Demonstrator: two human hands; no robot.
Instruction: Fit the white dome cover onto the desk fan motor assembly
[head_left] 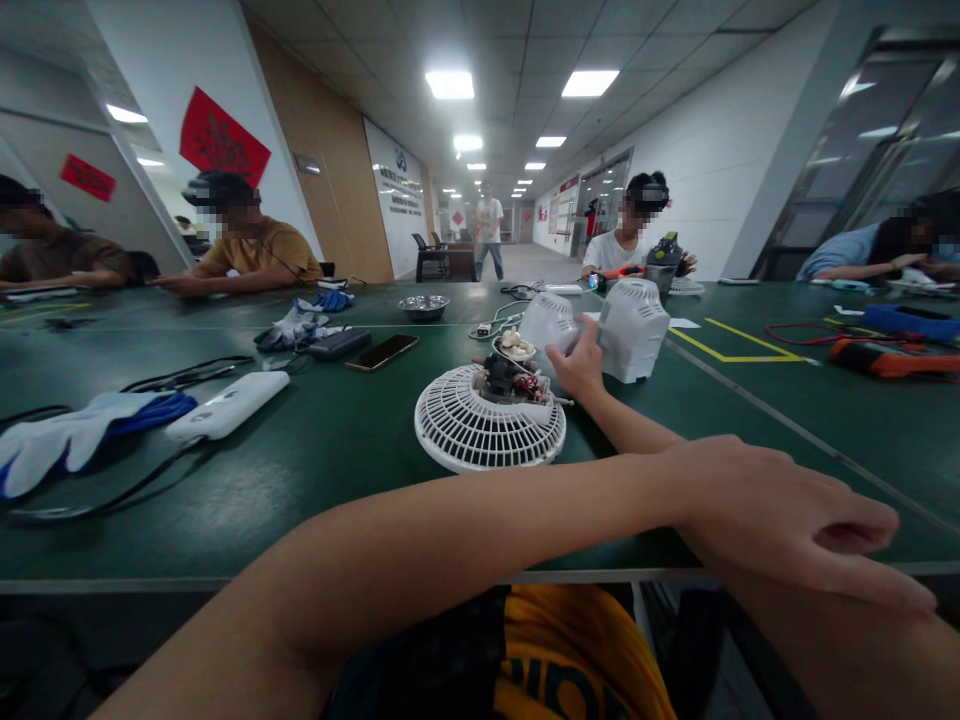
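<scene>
My right hand (581, 362) reaches forward over the table and grips a tilted white plastic cover (547, 320), its fingers partly behind it. Close to its right stands a larger white plastic housing (634, 330) with slots. Left of that hand lies a round white fan grille (487, 425), with a dark motor and wires (506, 380) on top. Crossing over my right forearm, my left hand (787, 520) hangs loosely curled with its thumb apart, nothing seen in it. A small dish of pale pieces (516, 346) sits behind the motor.
On the left are a white power strip (232, 405), gloves (82, 435), a phone (384, 352) and a dark power bank (337, 343). A metal bowl (424, 307) stands farther back. An orange meter (892, 358) lies right. Several people sit around; one walks behind.
</scene>
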